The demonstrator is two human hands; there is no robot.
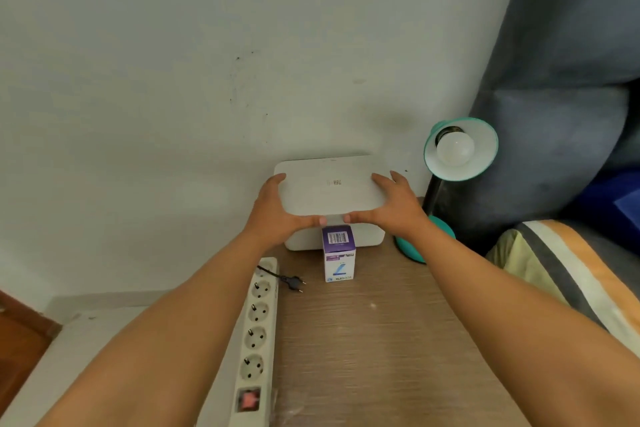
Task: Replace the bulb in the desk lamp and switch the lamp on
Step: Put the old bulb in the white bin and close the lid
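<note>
A teal desk lamp stands at the table's back right, its shade tilted toward me with a white bulb screwed in; its teal base rests on the table. My left hand and my right hand grip the two ends of a white box lid, held just above the white box bottom. A purple and white bulb carton stands upright in front of that box. The lamp's black plug lies loose on the table, beside the power strip.
A white power strip with several sockets and a red switch runs along the wooden table's left edge. A grey upholstered headboard and striped bedding stand to the right. The white wall is close behind.
</note>
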